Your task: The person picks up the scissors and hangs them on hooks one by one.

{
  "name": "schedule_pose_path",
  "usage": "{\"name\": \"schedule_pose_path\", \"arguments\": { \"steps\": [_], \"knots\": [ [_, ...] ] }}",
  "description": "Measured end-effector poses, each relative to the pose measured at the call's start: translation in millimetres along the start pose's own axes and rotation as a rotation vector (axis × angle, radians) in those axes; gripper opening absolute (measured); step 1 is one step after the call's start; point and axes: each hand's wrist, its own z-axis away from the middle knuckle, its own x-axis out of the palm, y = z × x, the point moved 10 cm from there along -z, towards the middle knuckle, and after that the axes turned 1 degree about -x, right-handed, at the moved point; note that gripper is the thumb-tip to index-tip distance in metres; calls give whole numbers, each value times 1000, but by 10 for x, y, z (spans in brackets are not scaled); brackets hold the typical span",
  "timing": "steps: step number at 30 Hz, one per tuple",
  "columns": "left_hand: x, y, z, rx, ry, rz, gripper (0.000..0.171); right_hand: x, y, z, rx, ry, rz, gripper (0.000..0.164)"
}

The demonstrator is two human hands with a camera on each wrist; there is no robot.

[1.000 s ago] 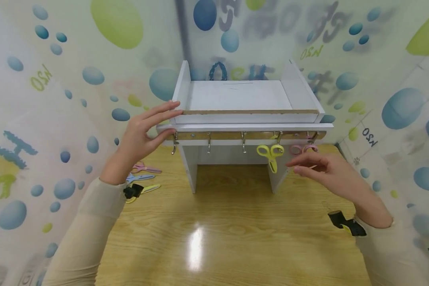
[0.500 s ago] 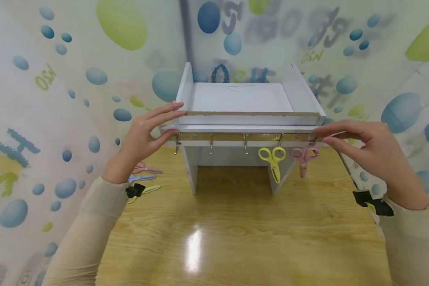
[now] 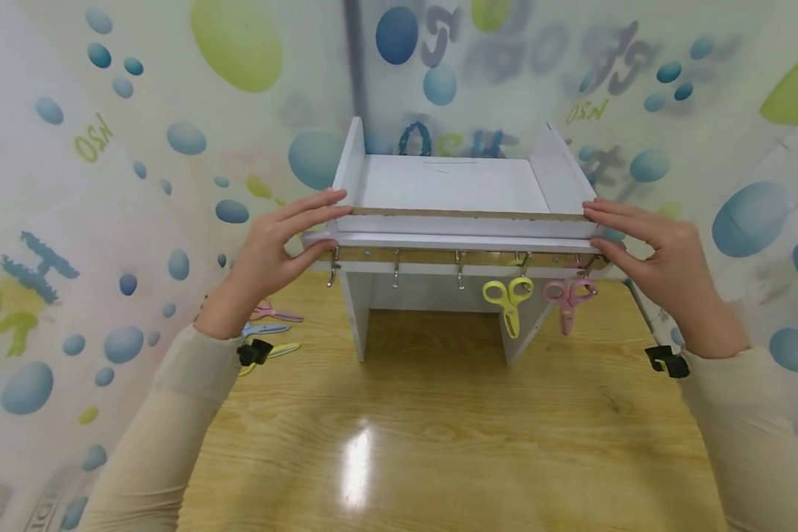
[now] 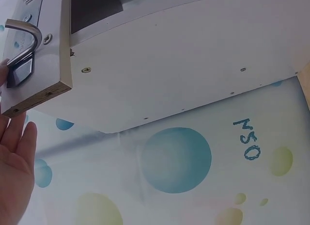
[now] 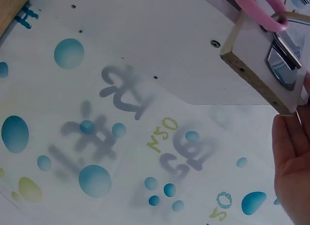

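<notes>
Gripping a white shelf [image 3: 454, 185], its ends between thumbs and fingers, left hand [image 3: 269, 238] and right hand [image 3: 668, 255] clamped.

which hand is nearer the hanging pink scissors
Right: the right hand holds the white rack just above and beside the hanging pink scissors; the left hand holds its opposite end.

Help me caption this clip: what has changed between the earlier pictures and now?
The right hand moved up from in front of the hanging pink scissors and took hold of the right end of the white shelf. The left hand stayed at the left end; both pink and yellow scissors stayed hanging.
</notes>
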Motion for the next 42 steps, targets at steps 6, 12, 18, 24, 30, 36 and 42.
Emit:
{"name": "schedule_pose_path", "arguments": {
  "steps": [6, 12, 18, 24, 30, 36, 42],
  "knots": [
    [-19, 9, -12, -2, -4, -2, 49, 7, 24, 10, -16, 19, -1, 51],
    [-18, -27, -1, -72, -28, 13, 53, 37, 35, 47, -30, 12, -43, 47],
    [-111, -155, 64, -239, 6, 101, 57, 55, 64, 64, -5, 1, -30, 59],
    [-179, -400, 278, -413, 20, 158, 46, 46, 81, 72, 14, 6, -28, 64],
    [-270, -767, 645, -614, 107, 305, 42, 48, 86, 54, 14, 21, -23, 61],
    [-184, -1130, 1160, -866, 259, 719, 56, 40, 87, 53, 17, 27, -21, 56],
    [71, -1354, 1729, -1109, 384, 1112, 63, 47, 82, 48, 24, 34, -39, 55]
  ]
}}
